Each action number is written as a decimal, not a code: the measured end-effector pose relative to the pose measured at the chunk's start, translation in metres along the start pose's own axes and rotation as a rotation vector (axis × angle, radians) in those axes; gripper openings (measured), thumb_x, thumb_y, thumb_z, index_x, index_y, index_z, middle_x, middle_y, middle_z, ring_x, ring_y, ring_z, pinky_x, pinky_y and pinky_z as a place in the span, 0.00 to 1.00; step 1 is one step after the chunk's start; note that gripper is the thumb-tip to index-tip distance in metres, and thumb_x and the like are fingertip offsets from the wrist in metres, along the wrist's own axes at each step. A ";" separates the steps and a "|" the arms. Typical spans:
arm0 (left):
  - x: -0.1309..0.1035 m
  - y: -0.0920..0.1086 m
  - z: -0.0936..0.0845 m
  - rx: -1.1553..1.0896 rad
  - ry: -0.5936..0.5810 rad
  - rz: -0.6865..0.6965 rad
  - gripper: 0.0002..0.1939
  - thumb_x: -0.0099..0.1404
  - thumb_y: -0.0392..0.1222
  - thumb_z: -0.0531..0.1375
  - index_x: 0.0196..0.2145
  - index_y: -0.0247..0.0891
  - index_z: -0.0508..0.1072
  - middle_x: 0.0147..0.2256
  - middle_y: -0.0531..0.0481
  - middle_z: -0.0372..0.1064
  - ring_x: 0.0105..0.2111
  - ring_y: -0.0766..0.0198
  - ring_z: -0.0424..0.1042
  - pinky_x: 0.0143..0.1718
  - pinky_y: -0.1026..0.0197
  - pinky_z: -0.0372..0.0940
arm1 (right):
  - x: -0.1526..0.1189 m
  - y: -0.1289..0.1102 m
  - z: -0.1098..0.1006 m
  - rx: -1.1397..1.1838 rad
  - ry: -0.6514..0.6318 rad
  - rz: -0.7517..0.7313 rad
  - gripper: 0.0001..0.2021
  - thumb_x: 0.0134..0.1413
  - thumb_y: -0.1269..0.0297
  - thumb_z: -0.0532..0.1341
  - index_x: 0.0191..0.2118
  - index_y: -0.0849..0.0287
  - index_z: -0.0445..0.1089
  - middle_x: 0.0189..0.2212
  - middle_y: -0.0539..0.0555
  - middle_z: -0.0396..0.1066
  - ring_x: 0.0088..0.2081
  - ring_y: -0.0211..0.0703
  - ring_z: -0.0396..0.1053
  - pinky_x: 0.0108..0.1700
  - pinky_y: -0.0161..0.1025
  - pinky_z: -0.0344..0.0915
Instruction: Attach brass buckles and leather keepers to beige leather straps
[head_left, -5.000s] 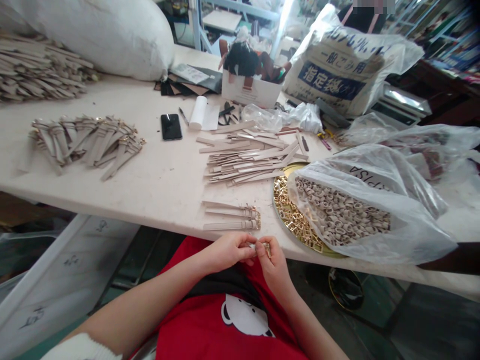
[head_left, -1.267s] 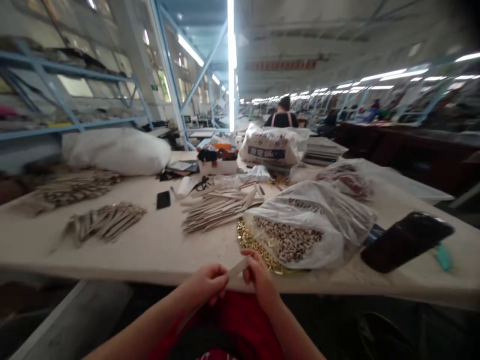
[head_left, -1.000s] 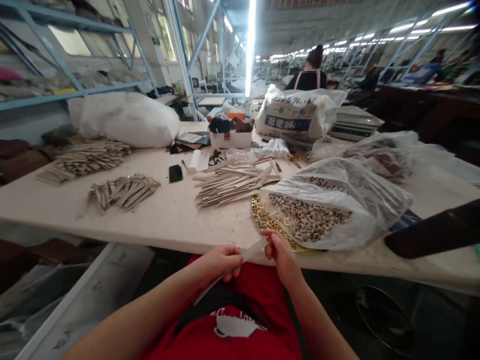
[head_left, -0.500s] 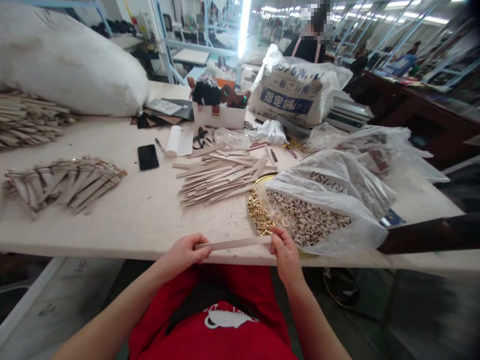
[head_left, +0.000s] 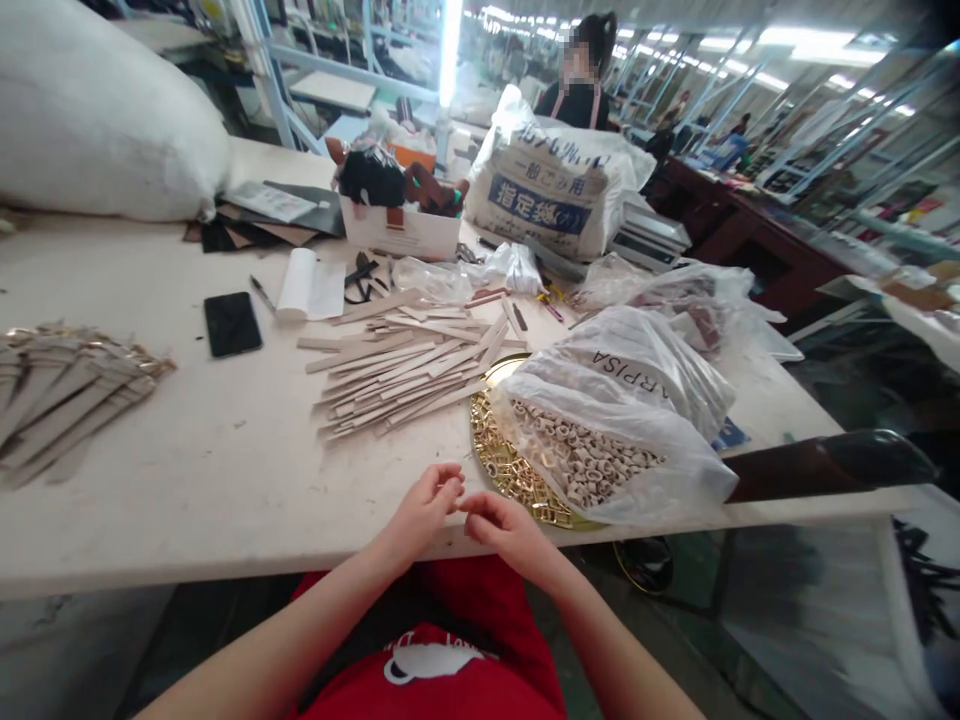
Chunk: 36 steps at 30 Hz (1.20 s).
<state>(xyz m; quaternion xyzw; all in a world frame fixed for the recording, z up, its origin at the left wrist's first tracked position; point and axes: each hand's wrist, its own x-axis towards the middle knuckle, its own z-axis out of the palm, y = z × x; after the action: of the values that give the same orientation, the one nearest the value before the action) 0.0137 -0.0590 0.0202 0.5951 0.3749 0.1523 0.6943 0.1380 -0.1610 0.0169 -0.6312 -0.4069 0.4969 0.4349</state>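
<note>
The loose pale strips point(head_left: 405, 385) lie heaped just left of the round gold tray point(head_left: 505, 371), flat on the desk point(head_left: 225, 480). Most of their long axes run side to side, the right ends angled slightly away from the wearer and toward the tray; a few at the heap's far right stand steeper, pointing away. The left hand point(head_left: 431, 505) is near the tray's near-left rim, fingers curled; the right hand point(head_left: 510, 535) is just in front of that rim, thumb and forefinger reaching toward the left. Whether either pinches something small, I cannot tell.

Gold buckles point(head_left: 510, 470) fill the tray's left part; a clear bag point(head_left: 664, 400) of beige loops point(head_left: 592, 455) covers its right. Well left of the tray, strips with metal fittings point(head_left: 82, 390) fan out, fittings mostly on the far side. A black phone point(head_left: 232, 325) lies between. Beyond the tray stand a white box point(head_left: 401, 232) and a printed sack point(head_left: 555, 200), with a person point(head_left: 585, 100) behind under strip lights.
</note>
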 end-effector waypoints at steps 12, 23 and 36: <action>-0.006 -0.028 0.012 0.934 -0.185 0.363 0.13 0.58 0.40 0.57 0.42 0.37 0.67 0.41 0.45 0.64 0.44 0.57 0.62 0.47 0.55 0.57 | 0.002 0.021 -0.021 0.086 0.561 -0.127 0.05 0.51 0.63 0.54 0.33 0.57 0.63 0.25 0.48 0.65 0.24 0.35 0.61 0.29 0.34 0.60; -0.020 0.015 -0.007 0.346 -0.166 -0.028 0.06 0.59 0.39 0.51 0.33 0.36 0.64 0.28 0.51 0.65 0.26 0.67 0.66 0.29 0.63 0.60 | 0.053 0.002 -0.131 -1.170 0.558 0.099 0.14 0.53 0.63 0.50 0.39 0.59 0.70 0.32 0.58 0.72 0.34 0.46 0.67 0.38 0.40 0.58; -0.043 0.030 -0.011 -0.432 -0.159 -0.330 0.11 0.50 0.35 0.58 0.33 0.34 0.64 0.28 0.52 0.68 0.22 0.74 0.66 0.22 0.71 0.59 | 0.069 -0.012 -0.134 -1.404 0.453 0.218 0.10 0.52 0.63 0.54 0.32 0.61 0.70 0.33 0.62 0.69 0.34 0.50 0.66 0.32 0.41 0.57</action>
<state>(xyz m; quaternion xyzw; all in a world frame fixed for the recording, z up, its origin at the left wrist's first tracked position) -0.0164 -0.0721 0.0629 0.3742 0.3699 0.0667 0.8478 0.2809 -0.1121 0.0269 -0.8842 -0.4642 0.0182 -0.0492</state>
